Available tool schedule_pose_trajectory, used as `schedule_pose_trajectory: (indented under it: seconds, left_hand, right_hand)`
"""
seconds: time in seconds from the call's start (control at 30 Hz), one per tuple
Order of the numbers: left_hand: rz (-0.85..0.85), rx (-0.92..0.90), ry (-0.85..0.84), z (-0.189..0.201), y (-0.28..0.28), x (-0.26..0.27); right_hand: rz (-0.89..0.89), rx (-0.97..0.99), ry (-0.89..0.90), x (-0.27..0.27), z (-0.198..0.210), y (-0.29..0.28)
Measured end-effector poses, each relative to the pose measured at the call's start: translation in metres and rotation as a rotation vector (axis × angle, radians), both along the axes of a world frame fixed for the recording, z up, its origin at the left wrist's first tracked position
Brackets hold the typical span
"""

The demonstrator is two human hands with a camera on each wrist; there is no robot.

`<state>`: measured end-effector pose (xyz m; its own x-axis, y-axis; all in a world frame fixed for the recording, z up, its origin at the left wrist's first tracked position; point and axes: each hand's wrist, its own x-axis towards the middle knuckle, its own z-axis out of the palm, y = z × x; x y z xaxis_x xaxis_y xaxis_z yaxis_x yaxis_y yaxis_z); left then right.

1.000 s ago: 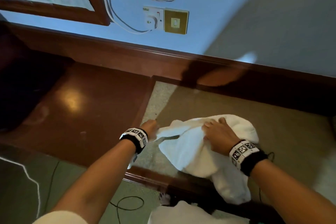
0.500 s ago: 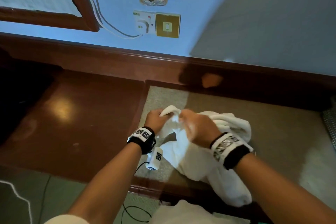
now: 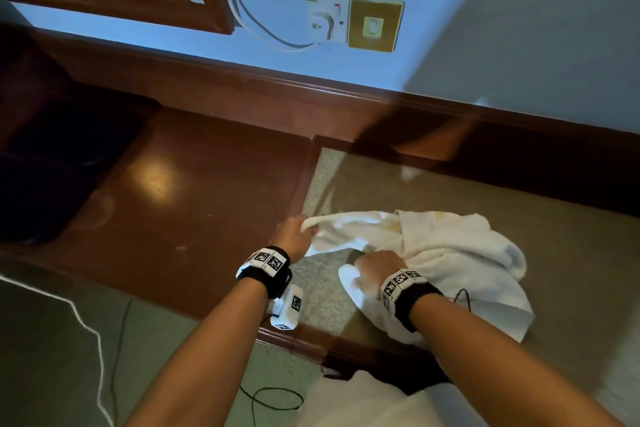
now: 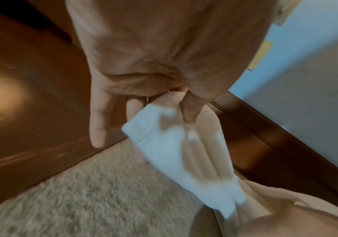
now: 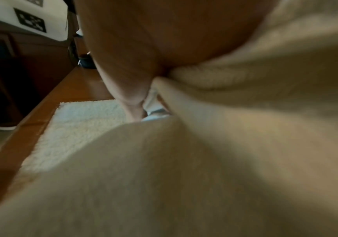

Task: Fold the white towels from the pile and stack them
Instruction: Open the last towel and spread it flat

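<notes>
1. The white towel (image 3: pixel 450 253) looks soft, light and limp; I'd judge it sags wherever it is not held, so the hemmed corners are the places to take it, not the bunched middle.
2. It lies crumpled on the beige mat (image 3: pixel 322 298) set into the wooden counter (image 3: pixel 194 218), its bulk spreading away to the right of both hands, with a fold drooping toward the near edge.
3. The left hand (image 3: pixel 294 232) pinches a hemmed corner at the far left end; the left wrist view shows thumb and fingers (image 4: pixel 135 109) closed on the cloth, while one finger hangs straight and free.
4. The right hand (image 3: pixel 374 267) is curled round a nearer bunch of the same towel, knuckles up, cloth wrapped close about it in the right wrist view.
5. The edge between the two hands sags a little, not yet taut.
6. More white cloth (image 3: pixel 363 399) sits below the counter's near edge, probably the pile.
</notes>
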<state>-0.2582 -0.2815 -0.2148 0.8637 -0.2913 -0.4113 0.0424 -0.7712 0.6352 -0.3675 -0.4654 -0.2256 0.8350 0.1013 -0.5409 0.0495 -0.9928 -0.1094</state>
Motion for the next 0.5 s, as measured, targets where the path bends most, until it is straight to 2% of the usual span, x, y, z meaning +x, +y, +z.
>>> schedule_pose_trajectory:
  seconds: [0.07,0.17,0.23,0.3,0.4,0.5]
  left_hand:
    - [0.108,-0.082,-0.042,-0.002,0.004,-0.006]
    - [0.086,-0.259,0.026,0.001,0.005,-0.012]
    - [0.069,-0.427,0.170,0.010,0.002,-0.015]
    - [0.119,-0.553,0.192,0.025,-0.005,-0.014]
    - [0.154,-0.723,0.124,0.045,-0.021,-0.013]
    - [0.034,-0.858,0.136,0.057,-0.045,-0.023]
  right_hand:
    - [-0.023,0.062,-0.026,-0.003,0.004,-0.001]
    - [-0.121,0.249,-0.170,-0.009,0.020,-0.008]
    - [-0.162,0.379,-0.344,-0.015,0.035,-0.015]
    - [-0.170,0.465,-0.544,-0.019,0.050,-0.024]
    - [-0.114,0.470,-0.747,-0.024,0.075,-0.038]
    - [-0.088,0.466,-0.884,-0.029,0.092,-0.047]
